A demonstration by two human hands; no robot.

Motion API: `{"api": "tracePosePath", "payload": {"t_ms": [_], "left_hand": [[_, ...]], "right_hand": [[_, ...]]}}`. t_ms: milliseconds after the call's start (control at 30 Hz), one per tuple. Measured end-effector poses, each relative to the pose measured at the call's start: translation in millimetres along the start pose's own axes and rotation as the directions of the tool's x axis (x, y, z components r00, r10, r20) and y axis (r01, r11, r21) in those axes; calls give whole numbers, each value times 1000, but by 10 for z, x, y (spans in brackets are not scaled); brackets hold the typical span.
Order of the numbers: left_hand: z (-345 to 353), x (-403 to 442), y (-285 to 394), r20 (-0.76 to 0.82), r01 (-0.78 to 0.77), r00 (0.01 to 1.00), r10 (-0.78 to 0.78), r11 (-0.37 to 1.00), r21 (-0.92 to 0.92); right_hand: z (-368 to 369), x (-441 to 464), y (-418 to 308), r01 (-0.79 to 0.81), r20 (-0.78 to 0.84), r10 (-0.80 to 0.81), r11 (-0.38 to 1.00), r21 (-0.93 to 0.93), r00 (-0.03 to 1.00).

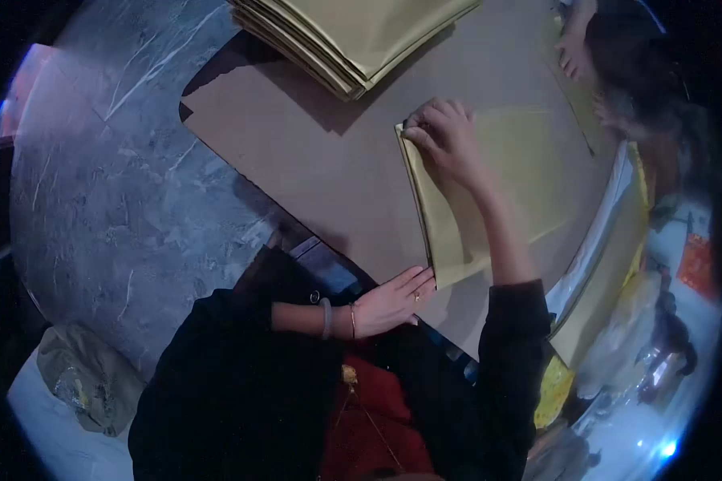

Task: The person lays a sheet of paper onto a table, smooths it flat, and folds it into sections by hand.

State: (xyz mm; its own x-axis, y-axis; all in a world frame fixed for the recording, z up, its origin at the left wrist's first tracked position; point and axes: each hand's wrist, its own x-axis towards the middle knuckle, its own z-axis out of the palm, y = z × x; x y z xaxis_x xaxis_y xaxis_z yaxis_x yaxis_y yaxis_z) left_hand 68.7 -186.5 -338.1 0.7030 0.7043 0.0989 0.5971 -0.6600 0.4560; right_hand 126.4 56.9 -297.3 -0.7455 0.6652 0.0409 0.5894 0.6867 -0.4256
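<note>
A yellow paper sheet (521,176) lies on a brown board (289,136) in front of me, with a narrow folded strip along its left edge. My right hand (445,140) pinches the far end of that fold between thumb and fingers. At the near end, my left hand (393,303) lies flat, fingers stretched out and fingertips touching the sheet's corner. A thick stack of folded yellow paper (361,36) sits beyond my hands at the board's far edge.
Another person's hand (573,52) rests by a yellow piece at the far right. More yellow sheets (606,280) lie along the board's right edge. Grey marbled floor (136,184) stretches left, with a brownish crumpled bag (88,377) below. An orange-red item (698,266) is far right.
</note>
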Motion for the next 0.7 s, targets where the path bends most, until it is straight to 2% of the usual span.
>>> {"api": "tracePosePath", "payload": {"t_ms": [100,200,267,333,467,533,567,600,667,700], "left_hand": [[-45,-20,5,-4,9,1000,-8,999,34],[-93,-53,23,-15,5,1000,-4,995,98],[-126,-70,12,-4,-3,1000,4,992,129],[-155,-79,-10,46,-87,996,77,956,280],[-64,-89,-15,-42,-59,997,68,981,187],[-101,-98,-27,-40,-110,992,123,963,244],[-128,-104,-33,-41,-108,992,121,963,245],[-151,-109,-30,-25,-113,992,124,956,270],[-155,-117,-27,-9,-118,992,126,949,293],[-143,-118,-21,-12,-108,993,117,949,295]], "right_hand": [[16,12,-25,-11,10,11,1000,5,1000],[102,7,63,14,-63,-17,999,-41,998],[89,20,41,-54,-29,54,999,5,998],[74,34,27,-43,-22,43,999,30,999],[95,58,18,-65,-36,68,995,78,997],[96,62,11,-56,-42,58,997,57,997],[135,62,70,-11,-80,7,999,-43,997],[140,60,91,-9,-79,5,999,-43,997],[109,82,67,-33,-33,36,996,81,999],[97,84,38,-45,-37,47,998,52,998]]}}
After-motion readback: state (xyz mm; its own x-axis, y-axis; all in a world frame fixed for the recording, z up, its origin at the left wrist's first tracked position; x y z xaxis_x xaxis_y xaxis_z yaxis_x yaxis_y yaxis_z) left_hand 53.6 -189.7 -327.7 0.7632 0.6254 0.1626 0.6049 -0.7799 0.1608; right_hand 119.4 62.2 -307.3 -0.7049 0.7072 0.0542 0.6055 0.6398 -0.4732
